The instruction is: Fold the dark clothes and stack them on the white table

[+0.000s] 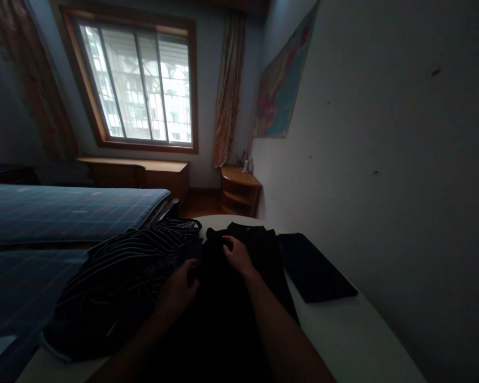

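A black garment (227,319) lies spread on a white table in front of me, its neckline towards the far edge. My left hand (179,290) is over its left side, beside a heap of dark striped clothing (123,266). The thumb and index finger of that hand curve apart with a dark gap between them. Farther up, near the garment's top left, my right hand (238,255) rests on or just above the cloth. Its thumb and index finger are also apart. Dim light hides the garment's folds and the lower fingers. A folded dark navy cloth (315,268) lies to the right.
The white table (367,340) has a rounded edge close to the right wall (403,223). A bed with a blue plaid mattress (72,210) stands at left. Beyond are a wooden desk (163,166), a corner shelf (241,177) and a bright window (139,88).
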### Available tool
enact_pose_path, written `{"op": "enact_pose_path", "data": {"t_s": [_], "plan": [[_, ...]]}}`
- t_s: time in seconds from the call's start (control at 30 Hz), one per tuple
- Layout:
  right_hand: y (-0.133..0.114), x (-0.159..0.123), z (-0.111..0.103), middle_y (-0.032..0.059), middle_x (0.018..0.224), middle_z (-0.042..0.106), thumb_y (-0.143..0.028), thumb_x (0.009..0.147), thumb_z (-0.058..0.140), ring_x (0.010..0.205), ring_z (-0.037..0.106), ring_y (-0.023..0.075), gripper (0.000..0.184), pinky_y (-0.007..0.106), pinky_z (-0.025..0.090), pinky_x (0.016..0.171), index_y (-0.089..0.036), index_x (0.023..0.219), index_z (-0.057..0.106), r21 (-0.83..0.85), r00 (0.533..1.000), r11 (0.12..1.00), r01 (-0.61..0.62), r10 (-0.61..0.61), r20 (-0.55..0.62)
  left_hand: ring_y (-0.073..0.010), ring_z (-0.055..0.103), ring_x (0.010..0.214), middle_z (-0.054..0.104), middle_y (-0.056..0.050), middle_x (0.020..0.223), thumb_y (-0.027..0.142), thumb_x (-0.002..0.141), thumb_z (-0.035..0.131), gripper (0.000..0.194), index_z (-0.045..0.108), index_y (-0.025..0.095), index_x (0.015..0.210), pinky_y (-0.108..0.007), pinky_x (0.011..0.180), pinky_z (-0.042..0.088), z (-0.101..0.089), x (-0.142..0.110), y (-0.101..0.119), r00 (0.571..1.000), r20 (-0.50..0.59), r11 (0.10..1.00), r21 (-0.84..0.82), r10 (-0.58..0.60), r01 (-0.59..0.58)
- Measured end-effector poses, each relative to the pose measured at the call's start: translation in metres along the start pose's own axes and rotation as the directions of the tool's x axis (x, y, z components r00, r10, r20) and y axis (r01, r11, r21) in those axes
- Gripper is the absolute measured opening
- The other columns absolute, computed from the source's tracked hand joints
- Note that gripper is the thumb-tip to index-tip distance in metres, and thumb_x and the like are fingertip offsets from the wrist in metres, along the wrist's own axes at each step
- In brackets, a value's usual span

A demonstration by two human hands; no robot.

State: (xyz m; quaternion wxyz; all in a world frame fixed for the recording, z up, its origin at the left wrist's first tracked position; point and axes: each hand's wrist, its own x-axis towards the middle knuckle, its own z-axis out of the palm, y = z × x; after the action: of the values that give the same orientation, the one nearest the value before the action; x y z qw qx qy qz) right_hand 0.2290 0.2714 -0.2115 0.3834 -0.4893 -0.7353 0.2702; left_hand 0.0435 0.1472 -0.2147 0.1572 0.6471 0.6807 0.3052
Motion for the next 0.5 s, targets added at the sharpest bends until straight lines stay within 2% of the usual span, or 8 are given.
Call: {"op": "enact_pose_path", "data": {"t_s": [0.17,0.23,0.33,0.43,0.5], "plan": [[-0.008,-0.005,0.004,0.0075,0.128,0.064,-0.016,0.085,0.053,0.12,0.058,0.0191,0.043,0.032,0.04,0.106,-0.02,0.127,0.06,-0.135,0.998,0.989,0.065,-0.064,0.015,-0.0187,0.065,0.103,0.067,-0.004,0.112,0.012,0.087,0.045,0.029,0.065,0.023,0.104,-0.03,0.094,0.049,0.004,-0.002,-0.007,0.976,-0.071,0.977,-0.048,0.205,-0.209],[-0.011,-0.004,0.005,0.0077,0.13,0.063,-0.022,0.088,0.055,0.121,0.057,0.0198,0.045,0.033,0.042,0.104,-0.021,0.132,0.055,-0.208,0.999,0.978,0.016,-0.009,0.035,-0.0188,0.064,0.1,0.066,-0.005,0.109,0.01,0.085,0.045,0.03,0.067,0.023,0.101,-0.03,0.091,0.05,0.004,-0.004,-0.006,0.958,-0.092,0.961,-0.036,0.271,-0.275],[-0.013,0.006,0.007,0.0075,0.126,0.066,-0.035,0.091,0.055,0.117,0.061,0.0211,0.047,0.033,0.045,0.098,-0.023,0.136,0.051,-0.266,0.988,0.958,-0.11,0.135,0.075,-0.0198,0.063,0.096,0.065,-0.005,0.104,0.007,0.083,0.047,0.03,0.07,0.023,0.095,-0.032,0.086,0.051,0.005,-0.007,-0.004,0.914,-0.126,0.923,0.033,0.385,-0.384],[-0.016,0.026,0.012,0.0079,0.118,0.07,-0.046,0.092,0.053,0.111,0.065,0.0223,0.044,0.033,0.046,0.093,-0.022,0.128,0.059,-0.28,0.973,0.946,-0.164,0.201,0.11,-0.0205,0.061,0.093,0.065,-0.005,0.1,0.005,0.081,0.049,0.029,0.07,0.022,0.091,-0.033,0.081,0.052,0.006,-0.009,-0.004,0.87,-0.148,0.882,0.107,0.47,-0.459],[-0.017,0.043,0.017,0.0089,0.119,0.07,-0.05,0.091,0.053,0.112,0.064,0.0236,0.043,0.033,0.046,0.092,-0.021,0.12,0.064,-0.284,0.967,0.942,-0.178,0.221,0.127,-0.0209,0.06,0.091,0.065,-0.006,0.098,0.003,0.081,0.05,0.028,0.069,0.022,0.09,-0.033,0.079,0.051,0.006,-0.01,-0.004,0.855,-0.151,0.867,0.145,0.496,-0.477]]}}
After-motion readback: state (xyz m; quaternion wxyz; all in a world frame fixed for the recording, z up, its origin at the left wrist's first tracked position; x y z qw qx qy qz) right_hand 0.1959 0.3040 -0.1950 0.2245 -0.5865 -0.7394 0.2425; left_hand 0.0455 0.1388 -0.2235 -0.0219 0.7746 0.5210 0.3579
